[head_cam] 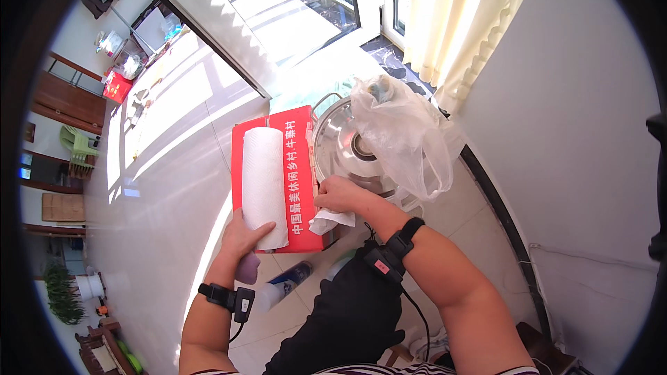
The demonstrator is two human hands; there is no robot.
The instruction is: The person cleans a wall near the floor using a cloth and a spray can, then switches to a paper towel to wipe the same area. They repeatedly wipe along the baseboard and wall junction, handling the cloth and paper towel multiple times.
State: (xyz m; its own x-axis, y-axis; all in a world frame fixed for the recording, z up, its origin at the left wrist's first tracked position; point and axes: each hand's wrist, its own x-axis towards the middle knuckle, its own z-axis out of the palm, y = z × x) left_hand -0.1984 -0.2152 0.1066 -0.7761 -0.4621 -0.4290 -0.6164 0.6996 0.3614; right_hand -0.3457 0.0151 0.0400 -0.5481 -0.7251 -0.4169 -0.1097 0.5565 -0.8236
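Observation:
A white paper towel roll (264,182) lies lengthwise on a red cardboard box (298,114) that bears white writing. My left hand (244,236) rests on the near end of the roll, thumb over its top and fingers along its left side. At the right edge of the box, my right hand (336,194) is closed on a crumpled white paper towel (327,221). A steel pot lid (341,130) with a dark round knob stands just beyond that hand, beside the box. A translucent plastic bag (404,135) partly covers the lid.
A spray can or bottle (289,281) lies on the floor near my knee, and a purple cloth-like item (248,269) is below my left hand. At right are a white wall (573,114) and cream curtains (443,15). A glass door stands ahead.

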